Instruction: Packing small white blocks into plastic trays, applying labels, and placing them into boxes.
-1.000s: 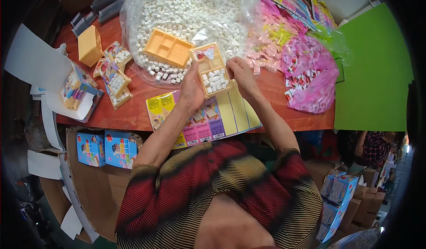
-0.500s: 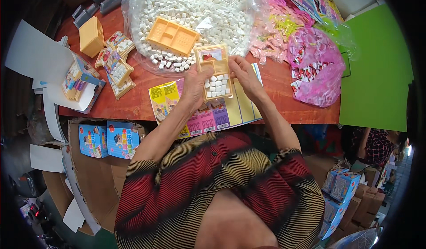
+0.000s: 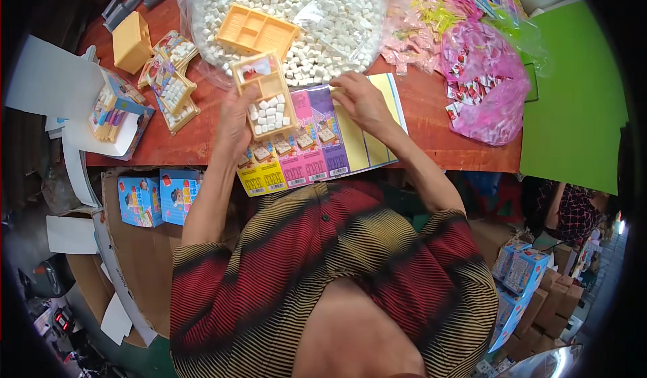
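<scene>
A pale yellow compartment tray point(image 3: 272, 84) is held up by my left hand point(image 3: 234, 120), its thumb over the near side. White cube-shaped pieces point(image 3: 271, 113) fill the tray's largest compartment, and a small red-and-white packet point(image 3: 255, 72) lies in the far one. My right hand point(image 3: 366, 106) is empty, fingers bent and apart, over the upper edge of a printed sheet point(image 3: 335, 150) with yellow, pink and purple strips. Whether its fingertips touch the sheet I cannot tell. An unfilled yellow tray point(image 3: 258, 30) rests on a heap of white pieces point(image 3: 317, 57) in a clear plastic bag.
Filled trays point(image 3: 174, 91) are stacked at the left beside a yellow block of trays point(image 3: 131, 42) and an opened display box point(image 3: 111, 118). Pink bags of small packets point(image 3: 482, 84) lie at the right, before a green panel point(image 3: 573, 95). Blue boxes point(image 3: 160, 199) sit in a carton below.
My left hand has carried the filled tray to the left, tilting it. The right hand has come away from the tray and now hovers at the sheet's upper edge.
</scene>
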Demonstrator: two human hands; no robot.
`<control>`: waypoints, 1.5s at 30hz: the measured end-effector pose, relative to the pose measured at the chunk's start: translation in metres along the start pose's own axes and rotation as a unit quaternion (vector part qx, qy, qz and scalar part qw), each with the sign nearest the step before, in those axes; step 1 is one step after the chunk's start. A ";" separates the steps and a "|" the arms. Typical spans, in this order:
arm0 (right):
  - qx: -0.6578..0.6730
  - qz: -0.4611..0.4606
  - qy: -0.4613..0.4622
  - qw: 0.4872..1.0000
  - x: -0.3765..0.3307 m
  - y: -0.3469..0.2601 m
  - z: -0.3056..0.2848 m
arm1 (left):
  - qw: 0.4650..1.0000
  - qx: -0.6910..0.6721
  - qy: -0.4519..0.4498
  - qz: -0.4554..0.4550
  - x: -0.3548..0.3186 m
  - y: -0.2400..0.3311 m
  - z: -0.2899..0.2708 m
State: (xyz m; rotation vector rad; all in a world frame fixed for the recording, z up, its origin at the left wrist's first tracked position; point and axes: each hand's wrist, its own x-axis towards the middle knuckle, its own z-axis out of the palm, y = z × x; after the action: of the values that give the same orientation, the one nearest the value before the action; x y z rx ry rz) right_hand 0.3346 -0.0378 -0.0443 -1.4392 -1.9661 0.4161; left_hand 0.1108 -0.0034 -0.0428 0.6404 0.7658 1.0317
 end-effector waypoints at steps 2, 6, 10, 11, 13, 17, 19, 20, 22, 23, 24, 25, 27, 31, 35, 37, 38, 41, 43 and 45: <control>-0.070 -0.009 -0.035 0.997 0.006 -0.003 0.004 | 1.000 -0.008 0.004 -0.003 -0.006 -0.013 -0.003; -0.149 -0.010 -0.068 0.986 0.001 -0.004 0.006 | 1.000 -0.022 0.017 0.000 -0.017 -0.023 0.002; -0.158 -0.045 -0.039 0.986 -0.004 -0.008 0.002 | 1.000 -0.012 -0.005 -0.002 -0.020 -0.021 0.001; -0.159 -0.045 -0.040 0.985 -0.002 -0.009 0.000 | 1.000 0.000 -0.019 -0.007 -0.018 -0.020 0.001; -0.178 0.012 -0.132 0.975 0.003 -0.009 -0.004 | 0.999 0.036 -0.014 -0.001 -0.018 -0.019 0.003; -0.129 0.008 -0.177 0.976 0.007 0.007 -0.013 | 0.973 0.225 -0.019 0.051 -0.007 -0.005 0.005; 0.040 0.125 -0.255 0.958 0.010 0.008 -0.023 | 0.966 0.248 -0.052 0.047 -0.001 0.004 0.004; 0.041 0.126 -0.256 0.958 0.010 0.008 -0.023 | 0.958 0.271 -0.085 0.036 0.005 0.008 0.002; 0.060 0.112 -0.199 0.972 0.007 0.007 -0.024 | 0.957 0.273 -0.100 0.011 0.013 0.014 0.001; 0.060 0.114 -0.199 0.971 0.006 0.008 -0.022 | 0.954 0.274 -0.118 -0.014 0.015 0.015 0.003; -0.016 0.025 -0.163 0.986 0.005 0.008 -0.017 | 0.954 0.274 -0.119 -0.016 0.014 0.016 0.006; -0.093 -0.065 -0.125 0.986 0.004 0.007 -0.014 | 0.956 0.274 -0.107 -0.020 0.013 0.017 0.011; -0.119 -0.088 -0.109 0.983 0.001 -0.001 -0.006 | 0.957 0.274 -0.095 -0.024 0.011 0.017 0.013; -0.210 -0.159 -0.041 0.964 -0.017 -0.019 -0.008 | 0.966 0.229 -0.116 -0.036 0.009 0.016 0.012; -0.232 -0.158 -0.061 0.958 -0.032 -0.018 -0.008 | 0.965 0.229 -0.124 -0.040 0.010 0.015 0.009; -0.253 -0.168 -0.054 0.951 -0.031 -0.014 -0.009 | 0.965 0.229 -0.119 -0.042 0.011 0.014 0.008; -0.272 -0.178 -0.047 0.945 -0.031 -0.013 -0.009 | 0.966 0.230 -0.111 -0.046 0.011 0.014 0.007; -0.222 -0.173 -0.047 0.958 -0.029 -0.007 -0.005 | 0.968 0.210 -0.127 -0.044 0.011 0.017 0.008; -0.182 -0.155 -0.059 0.969 -0.025 -0.004 -0.003 | 0.970 0.201 -0.124 -0.052 0.010 0.016 0.008; -0.139 -0.145 -0.068 0.977 -0.017 -0.005 0.001 | 0.972 0.195 -0.118 -0.052 0.012 0.012 0.004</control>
State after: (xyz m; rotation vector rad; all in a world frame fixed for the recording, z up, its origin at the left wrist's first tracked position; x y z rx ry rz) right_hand 0.3332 -0.0547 -0.0478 -1.2834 -2.3789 0.1129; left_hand 0.1119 0.0122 -0.0337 1.0304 0.7880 0.6966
